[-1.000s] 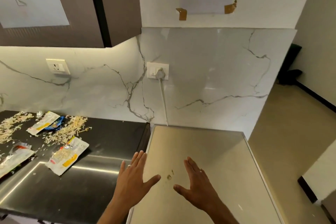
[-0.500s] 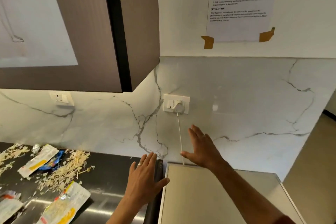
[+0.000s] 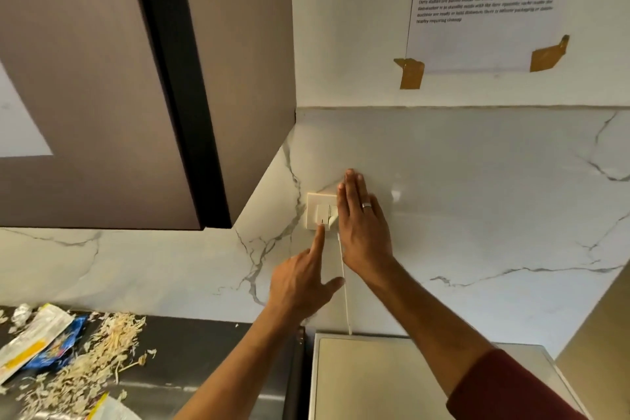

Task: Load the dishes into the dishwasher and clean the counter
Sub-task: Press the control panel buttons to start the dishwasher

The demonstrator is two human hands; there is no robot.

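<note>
A cream wall socket (image 3: 317,211) with a switch is set in the marble backsplash. My left hand (image 3: 303,276) points its index finger up, the tip touching the switch. My right hand (image 3: 363,232) lies flat and open over the socket's right side and the white plug (image 3: 333,220), with a ring on one finger. A white cord (image 3: 344,283) runs down behind the steel top of the dishwasher (image 3: 409,378). The dark counter (image 3: 204,361) at lower left carries empty wrappers (image 3: 34,344) and scattered dry crumbs (image 3: 99,361).
A brown wall cabinet (image 3: 102,78) hangs at upper left, close above the counter. A printed sheet (image 3: 487,3) is taped to the white wall at upper right. A beige floor strip (image 3: 606,334) shows at the right edge.
Both hands rose from the dishwasher top to the wall socket. The left index finger now touches the switch and the right palm covers the plug. My view tilted upward.
</note>
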